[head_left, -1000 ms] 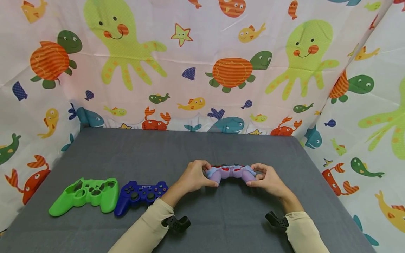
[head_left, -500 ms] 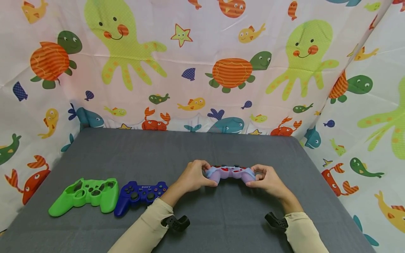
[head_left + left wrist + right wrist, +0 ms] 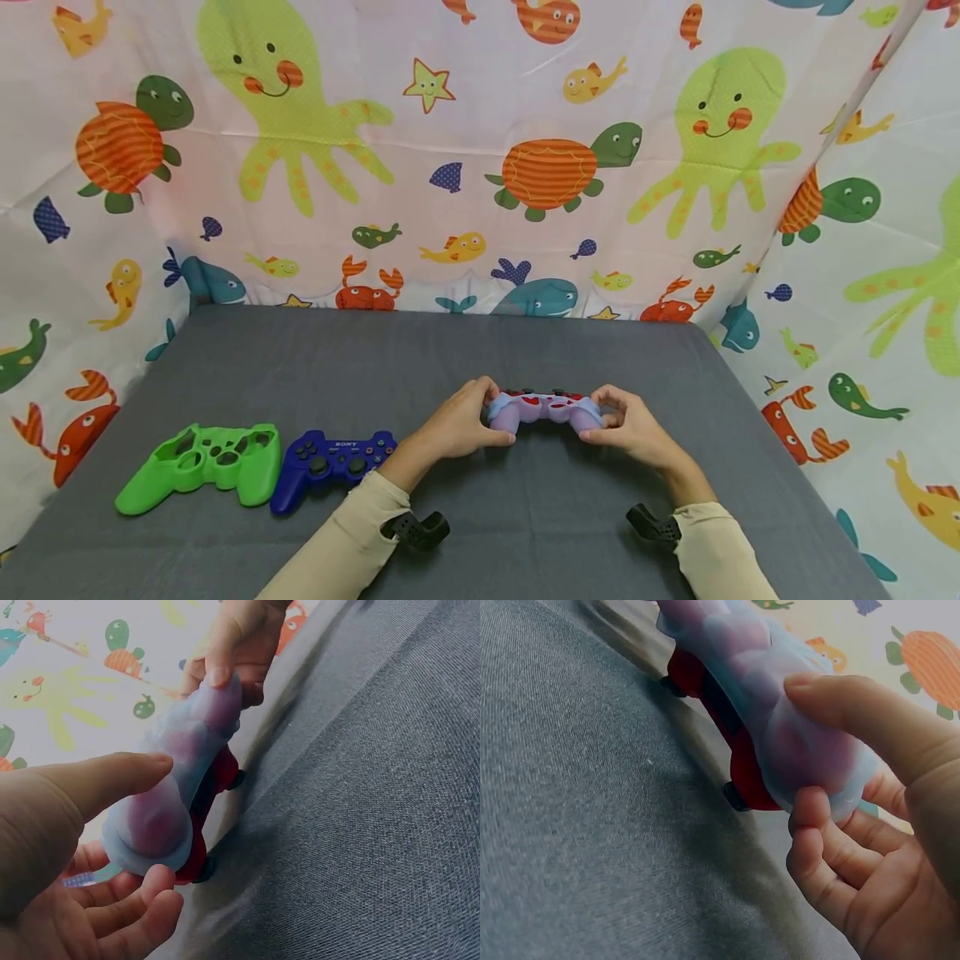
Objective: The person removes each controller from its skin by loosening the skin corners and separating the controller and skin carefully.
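Observation:
A red game controller point(image 3: 746, 772) faces the cloth, its back wrapped in a translucent bluish-lilac silicone cover point(image 3: 545, 408). Two dark thumbsticks poke out from its underside in both wrist views. My left hand point(image 3: 461, 421) holds one end, thumb on the cover over the grip and fingers curled at the edge below. At the other end my right hand point(image 3: 636, 429) does the same, its thumb point(image 3: 855, 701) pressed on the cover and fingertips at the rim. Beneath the rim, the red body point(image 3: 196, 855) shows uncovered.
To the left on the grey cloth point(image 3: 540, 517) lies a blue Sony game controller point(image 3: 300, 475), partly behind my left forearm. A green silicone controller cover point(image 3: 258, 479) sits beside it. A curtain point(image 3: 480, 108) printed with sea animals encloses the back and sides.
My right hand has shifted slightly left with its end of the covered controller. The left hand keeps nearly the same place and hold.

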Tool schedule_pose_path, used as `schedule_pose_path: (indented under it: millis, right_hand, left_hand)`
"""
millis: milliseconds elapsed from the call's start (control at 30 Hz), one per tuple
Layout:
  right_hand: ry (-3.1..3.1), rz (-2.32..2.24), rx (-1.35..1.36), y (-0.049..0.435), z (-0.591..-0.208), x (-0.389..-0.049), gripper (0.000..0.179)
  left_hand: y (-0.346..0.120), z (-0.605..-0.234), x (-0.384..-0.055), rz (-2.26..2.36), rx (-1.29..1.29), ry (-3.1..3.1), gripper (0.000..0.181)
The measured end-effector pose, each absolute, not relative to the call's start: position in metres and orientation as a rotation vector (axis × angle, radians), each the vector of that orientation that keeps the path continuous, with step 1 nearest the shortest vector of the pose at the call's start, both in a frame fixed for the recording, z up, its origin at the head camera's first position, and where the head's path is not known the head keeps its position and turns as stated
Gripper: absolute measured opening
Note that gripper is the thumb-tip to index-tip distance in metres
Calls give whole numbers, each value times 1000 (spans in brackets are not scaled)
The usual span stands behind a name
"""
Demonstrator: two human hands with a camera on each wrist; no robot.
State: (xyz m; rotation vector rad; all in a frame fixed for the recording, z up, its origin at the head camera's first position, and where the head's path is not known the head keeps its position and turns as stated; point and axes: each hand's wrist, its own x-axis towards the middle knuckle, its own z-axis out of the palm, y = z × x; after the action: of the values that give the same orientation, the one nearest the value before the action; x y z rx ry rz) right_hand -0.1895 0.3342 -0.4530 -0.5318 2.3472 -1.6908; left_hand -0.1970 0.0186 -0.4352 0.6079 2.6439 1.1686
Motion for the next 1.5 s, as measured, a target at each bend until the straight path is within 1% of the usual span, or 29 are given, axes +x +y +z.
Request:
schedule_pose_path:
  millis: [133,300,500,800,1200,1500]
  right_hand:
    - [2377,-1700,-542,333,-454,-191,41]
    - [2417,-1699,-562,335,-454,-192,45]
    - [2420,-1674,-519,337,-455,-190,45]
    - [2408,-1699,-512,336,-459,-191,45]
    - [2395,-1718,-531,333,-460,-192,45]
    - [2396,-1739,-560,331,-458,-193,42]
  left_hand:
    - [21,-436,-197,1195,602,2644,59]
    - [26,-437,-198,1261,579,2697,56]
    - [28,-440,-198,1291,562,2701,57]
    - [27,-442,-200,1386,519,2694,47]
    - [24,-441,-200,1436,456,2675,44]
    - [25,-438,-197,1451,443,2695,39]
